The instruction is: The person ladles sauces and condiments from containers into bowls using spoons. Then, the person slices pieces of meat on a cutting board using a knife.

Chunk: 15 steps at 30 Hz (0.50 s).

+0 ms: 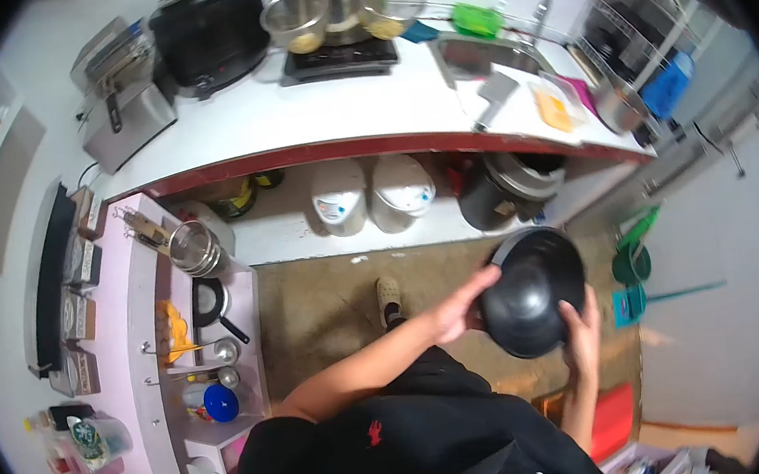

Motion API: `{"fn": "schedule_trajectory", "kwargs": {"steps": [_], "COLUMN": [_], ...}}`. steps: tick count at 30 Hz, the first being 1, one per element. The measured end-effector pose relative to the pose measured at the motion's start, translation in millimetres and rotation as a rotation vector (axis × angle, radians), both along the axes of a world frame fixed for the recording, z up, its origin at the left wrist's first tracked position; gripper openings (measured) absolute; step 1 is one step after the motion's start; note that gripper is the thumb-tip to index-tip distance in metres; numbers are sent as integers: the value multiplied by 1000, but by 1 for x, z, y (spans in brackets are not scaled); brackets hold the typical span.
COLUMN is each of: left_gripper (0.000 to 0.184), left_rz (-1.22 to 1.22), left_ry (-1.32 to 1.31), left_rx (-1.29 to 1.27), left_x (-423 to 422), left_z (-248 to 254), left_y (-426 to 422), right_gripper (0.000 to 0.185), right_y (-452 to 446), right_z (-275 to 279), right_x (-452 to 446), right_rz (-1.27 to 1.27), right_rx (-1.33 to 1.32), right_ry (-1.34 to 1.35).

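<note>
A round black bowl [532, 300], its glossy inside facing up toward me, is held between my two hands above the floor. It looks like more than one rim shows at its edge, but I cannot tell whether bowls are stacked. My left hand [464, 309] grips the near left rim with its thumb on top. Along the lower right side, my right hand [582, 332] closes on the rim, thumb over the edge. The fingers beneath the bowl are mostly hidden.
Ahead runs a white counter [340, 113] with a cooktop [340, 61], strainers [297, 21], a sink [463, 55], a cleaver [498, 98] and orange food [553, 112]. White bins [339, 200] stand underneath. Left is a pink shelf [144, 260]; right, a dustpan [629, 306].
</note>
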<state>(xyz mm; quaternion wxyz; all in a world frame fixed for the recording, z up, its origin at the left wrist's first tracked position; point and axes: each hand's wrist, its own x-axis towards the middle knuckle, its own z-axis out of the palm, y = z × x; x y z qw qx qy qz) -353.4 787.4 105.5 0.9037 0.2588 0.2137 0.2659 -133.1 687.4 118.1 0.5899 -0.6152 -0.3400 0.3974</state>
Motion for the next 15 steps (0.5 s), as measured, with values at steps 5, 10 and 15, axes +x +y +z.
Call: {"fn": "schedule_trajectory", "kwargs": {"steps": [5,10,15], "left_gripper": [61,54,49], "left_rz": [478,874,1245], "left_ry": [1,80,304], "left_rx": [-102,2,34], "left_x": [-101,-164,-203], "left_z": [-46,-22,-27], "left_y": [114,194,256], "right_gripper": [60,62,52], "right_y": [197,332,412], "right_z": [-36,-10,5], "right_x": [-91,-165,-198], "right_rz": [440,690,755], "right_rx": [-88,-183,-188], "right_ry": [182,239,288]}}
